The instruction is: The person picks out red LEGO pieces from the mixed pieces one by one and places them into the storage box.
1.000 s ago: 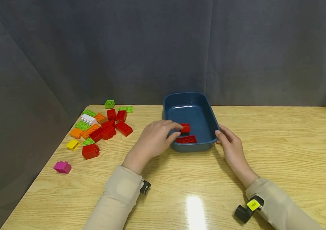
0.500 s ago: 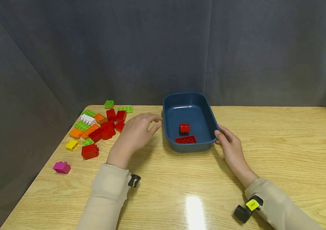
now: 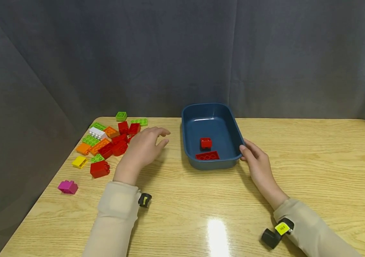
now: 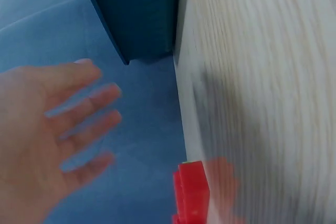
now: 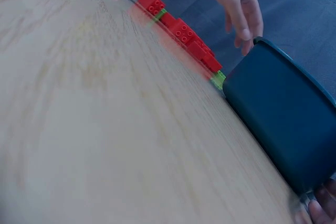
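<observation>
A dark blue plastic bin (image 3: 213, 165) stands on the table. Inside it, near the front, lie a small red toy brick (image 3: 206, 142) and a longer red brick (image 3: 207, 156). My right hand (image 3: 258, 162) grips the bin's front right corner, thumb at the rim. Left of the bin, my left hand (image 3: 144, 146) hovers over the table with fingers apart and nothing in them, as the left wrist view also shows. It partly hides the right side of a pile of red bricks (image 3: 119, 148).
Around the pile lie green, orange and white bricks (image 3: 97, 133). A yellow brick (image 3: 79, 162), a red brick (image 3: 100, 169) and a magenta brick (image 3: 68, 187) lie nearer the front left. A dark grey curtain (image 3: 266, 60) hangs behind the wooden table (image 3: 314, 160).
My left hand has come out of the bin, leaving the small red brick there, and moved left toward the pile. The right hand has stayed at the bin's corner.
</observation>
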Tool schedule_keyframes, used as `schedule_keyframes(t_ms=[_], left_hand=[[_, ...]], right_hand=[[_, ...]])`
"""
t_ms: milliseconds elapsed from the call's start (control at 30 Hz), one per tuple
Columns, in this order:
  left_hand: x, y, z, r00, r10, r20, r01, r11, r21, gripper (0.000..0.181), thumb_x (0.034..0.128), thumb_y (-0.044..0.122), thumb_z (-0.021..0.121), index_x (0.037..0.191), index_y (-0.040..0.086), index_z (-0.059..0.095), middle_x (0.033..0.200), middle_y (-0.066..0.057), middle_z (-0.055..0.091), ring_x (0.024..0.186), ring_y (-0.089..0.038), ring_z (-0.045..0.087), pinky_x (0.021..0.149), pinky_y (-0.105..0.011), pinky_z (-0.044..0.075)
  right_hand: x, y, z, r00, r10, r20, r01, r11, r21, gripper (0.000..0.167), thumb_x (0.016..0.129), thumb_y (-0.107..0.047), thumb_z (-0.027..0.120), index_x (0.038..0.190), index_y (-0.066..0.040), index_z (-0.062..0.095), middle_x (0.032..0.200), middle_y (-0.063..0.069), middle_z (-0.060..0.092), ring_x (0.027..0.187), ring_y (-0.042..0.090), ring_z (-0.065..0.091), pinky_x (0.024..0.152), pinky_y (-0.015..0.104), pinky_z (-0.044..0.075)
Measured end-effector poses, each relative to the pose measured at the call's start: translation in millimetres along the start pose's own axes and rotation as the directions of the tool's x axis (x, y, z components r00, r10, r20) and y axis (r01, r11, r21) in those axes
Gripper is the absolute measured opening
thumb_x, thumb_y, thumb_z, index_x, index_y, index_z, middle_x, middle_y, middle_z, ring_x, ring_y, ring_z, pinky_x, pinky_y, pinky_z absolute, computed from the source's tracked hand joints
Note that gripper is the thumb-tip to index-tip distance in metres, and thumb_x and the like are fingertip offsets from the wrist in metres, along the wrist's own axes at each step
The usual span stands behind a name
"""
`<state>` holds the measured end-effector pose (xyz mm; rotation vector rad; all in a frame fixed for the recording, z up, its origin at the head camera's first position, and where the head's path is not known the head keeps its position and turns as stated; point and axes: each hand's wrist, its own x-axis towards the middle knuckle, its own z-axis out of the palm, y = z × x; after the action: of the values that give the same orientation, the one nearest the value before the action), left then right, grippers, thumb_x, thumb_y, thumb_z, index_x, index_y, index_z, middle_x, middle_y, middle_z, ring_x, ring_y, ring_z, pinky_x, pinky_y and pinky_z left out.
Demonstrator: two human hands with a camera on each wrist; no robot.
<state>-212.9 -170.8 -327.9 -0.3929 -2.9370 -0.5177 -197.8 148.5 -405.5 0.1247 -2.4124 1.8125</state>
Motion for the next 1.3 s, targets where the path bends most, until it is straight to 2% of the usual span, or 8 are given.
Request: schedule_keyframes(t_ms=[200,333,500,633,767,867,1067,1300], left_hand=[[-2.3,-8.9,-0.3,0.992,-0.098,0.085,0.096,0.995,0.020,0.044,0.0972,0.026,0.064,0.138,0.009,0.057,0.145,-0.014,0.051,0.132,-0.036,0.046,0.108,-0.055,0.037],[-3.5,-17.3,-2.8,0.988,-0.128,0.088,0.127,0.992,0.019,0.046,0.0968,0.025,0.065,0.139,0.009,0.056,0.147,-0.016,0.049,0.134,-0.038,0.043,0.108,-0.058,0.035],[-5.7,-29.1,-7.0,0.980,-0.176,0.095,0.171,0.984,0.056,0.048,0.0963,0.024,0.065,0.140,0.007,0.054,0.148,-0.019,0.046,0.134,-0.040,0.042,0.106,-0.059,0.037],[-8.8,-35.6,-10.4,0.967,-0.220,0.125,0.215,0.975,0.054,0.052,0.0971,0.027,0.064,0.142,0.006,0.050,0.148,-0.021,0.044,0.134,-0.042,0.041,0.106,-0.060,0.036],[-9.7,-39.7,-11.2,0.951,-0.262,0.161,0.256,0.965,0.057,0.057,0.0967,0.029,0.064,0.144,0.003,0.046,0.147,-0.023,0.044,0.133,-0.042,0.041,0.106,-0.060,0.036],[-9.7,-42.0,-9.6,0.943,-0.282,0.174,0.272,0.959,0.079,0.061,0.0963,0.029,0.064,0.146,0.001,0.043,0.148,-0.025,0.041,0.133,-0.044,0.040,0.106,-0.060,0.035],[-9.0,-44.5,-3.8,0.945,-0.284,0.164,0.263,0.955,0.135,0.063,0.0955,0.029,0.064,0.145,-0.004,0.042,0.147,-0.028,0.040,0.132,-0.046,0.040,0.109,-0.059,0.032],[-7.3,-46.1,2.8,0.938,-0.305,0.167,0.278,0.946,0.167,0.066,0.0973,0.029,0.062,0.146,-0.010,0.037,0.147,-0.033,0.038,0.135,-0.049,0.036,0.113,-0.057,0.024]], right_hand=[[-0.2,0.1,0.1,1.000,0.001,-0.001,-0.001,1.000,0.005,0.056,0.105,-0.041,0.046,0.149,-0.007,0.043,0.145,0.014,0.049,0.095,0.001,0.057,0.088,0.017,0.045],[-0.1,0.0,0.4,1.000,-0.006,-0.002,0.006,1.000,0.006,0.055,0.105,-0.041,0.046,0.149,-0.008,0.044,0.145,0.014,0.050,0.096,0.001,0.057,0.088,0.018,0.046],[0.5,0.1,0.5,1.000,-0.009,-0.001,0.009,1.000,0.012,0.056,0.105,-0.041,0.046,0.149,-0.008,0.044,0.146,0.014,0.049,0.101,0.006,0.057,0.088,0.017,0.046],[0.7,0.0,0.6,1.000,-0.010,-0.006,0.010,1.000,0.018,0.055,0.104,-0.040,0.047,0.149,-0.007,0.044,0.146,0.014,0.049,0.102,0.008,0.057,0.087,0.016,0.046],[0.4,-0.3,0.4,1.000,-0.007,-0.006,0.007,1.000,0.013,0.056,0.104,-0.041,0.047,0.149,-0.007,0.044,0.145,0.014,0.050,0.099,0.004,0.057,0.087,0.016,0.046],[0.1,-0.2,0.2,1.000,-0.008,-0.006,0.008,1.000,0.012,0.056,0.104,-0.041,0.047,0.149,-0.007,0.044,0.145,0.015,0.050,0.098,0.003,0.057,0.087,0.016,0.046],[0.2,0.3,0.0,1.000,-0.009,-0.006,0.009,1.000,0.016,0.056,0.105,-0.040,0.046,0.149,-0.007,0.044,0.145,0.015,0.049,0.098,0.003,0.057,0.087,0.017,0.046],[0.0,-2.1,-0.2,1.000,-0.006,-0.007,0.006,1.000,0.026,0.053,0.105,-0.036,0.047,0.149,-0.006,0.044,0.144,0.016,0.050,0.095,-0.001,0.057,0.089,0.018,0.046]])
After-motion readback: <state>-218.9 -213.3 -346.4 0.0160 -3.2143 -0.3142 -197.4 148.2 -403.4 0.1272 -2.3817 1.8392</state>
